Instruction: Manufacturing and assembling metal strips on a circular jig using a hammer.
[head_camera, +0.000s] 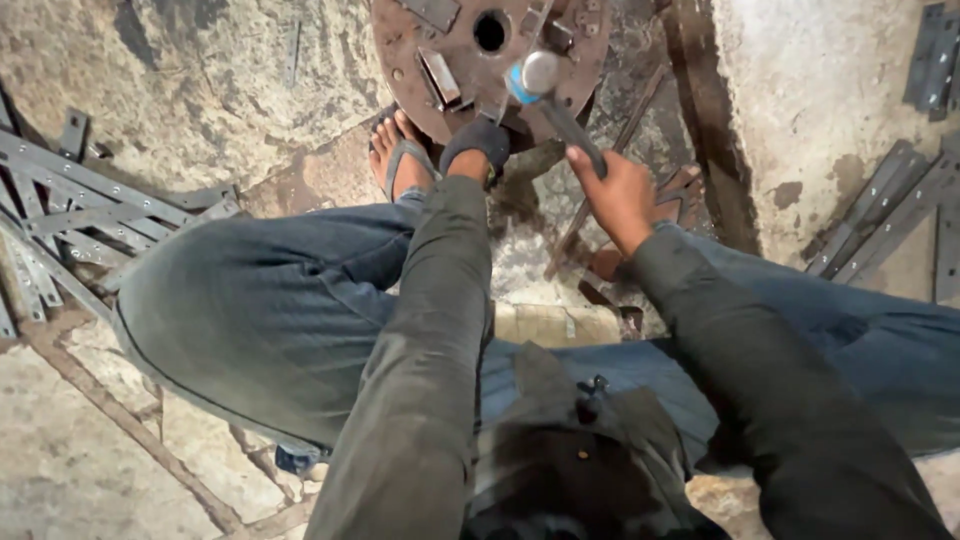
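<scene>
I have my right hand (617, 195) wrapped tight on the hammer (556, 103) handle, head up and forward over the rusty round plate (440, 35), while my gloved left hand (478, 143) (fingers curled, grip unclear) rests at the plate's near edge, nearer the work

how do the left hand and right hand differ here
The left hand wears a dark glove; the right hand is bare. The left hand rests at the edge of the rusty round plate, while the right hand is closed around the handle of a hammer whose head is over that plate. The left reaches further forward. Both come from dark green sleeves.
</scene>
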